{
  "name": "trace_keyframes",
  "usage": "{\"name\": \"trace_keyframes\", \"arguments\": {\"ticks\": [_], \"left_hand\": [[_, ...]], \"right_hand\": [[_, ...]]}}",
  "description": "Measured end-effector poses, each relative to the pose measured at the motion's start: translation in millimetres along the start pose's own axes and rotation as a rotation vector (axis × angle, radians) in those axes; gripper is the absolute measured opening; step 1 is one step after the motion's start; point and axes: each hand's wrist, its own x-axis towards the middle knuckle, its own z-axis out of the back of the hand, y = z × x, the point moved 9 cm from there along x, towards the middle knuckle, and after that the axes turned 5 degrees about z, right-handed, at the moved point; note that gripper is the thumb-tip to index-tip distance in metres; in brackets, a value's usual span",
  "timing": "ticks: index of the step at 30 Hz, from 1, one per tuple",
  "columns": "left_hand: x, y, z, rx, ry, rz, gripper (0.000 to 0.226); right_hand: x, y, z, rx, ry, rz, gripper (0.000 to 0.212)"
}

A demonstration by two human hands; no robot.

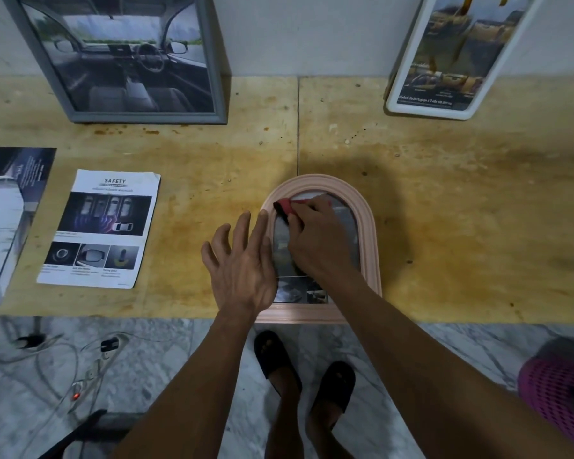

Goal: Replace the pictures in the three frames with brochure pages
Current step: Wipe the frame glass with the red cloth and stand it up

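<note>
The arched pink plastic frame lies lengthwise away from the person; the right hand pinches a small red-and-black tool at its upper-left edge, while the left hand, fingers spread and holding nothing, steadies the frame's left side.

Stained wooden table, glossy paper brochure page

head: worn on head | faces forward-down | close above table edge

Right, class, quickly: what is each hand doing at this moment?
Left hand: open, fingers spread, resting on the left edge of the pink arched frame.
Right hand: gripping a small red and black tool against the frame's top left.
</note>
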Motion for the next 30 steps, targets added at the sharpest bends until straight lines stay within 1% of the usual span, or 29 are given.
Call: {"name": "trace_keyframes", "arguments": {"ticks": [3, 8, 16, 20, 25, 30], "left_hand": [[0, 1, 0, -0.008, -0.003, -0.002, 0.048], [1, 2, 0, -0.022, 0.017, -0.011, 0.05], [10, 13, 0, -0.128, 0.099, -0.03, 0.051], [8, 12, -2, -0.101, 0.096, -0.007, 0.047], [1, 6, -6, -0.065, 0.074, 0.062, 0.047], [1, 7, -10, -0.046, 0.074, 0.066, 0.048]], "right_hand": [[-7, 9, -4, 0.016, 0.056, 0.048, 0.029], [-26, 19, -10, -0.004, 0.184, 0.035, 0.029], [-60, 24, -12, -0.005, 0.276, 0.085, 0.023], [-74, 24, -10, 0.002, 0.331, 0.127, 0.02], [-87, 16, -10, -0.068, 0.421, 0.185, 0.022], [-88, -10, 11, -0.208, 0.424, 0.161, 0.02]]}}
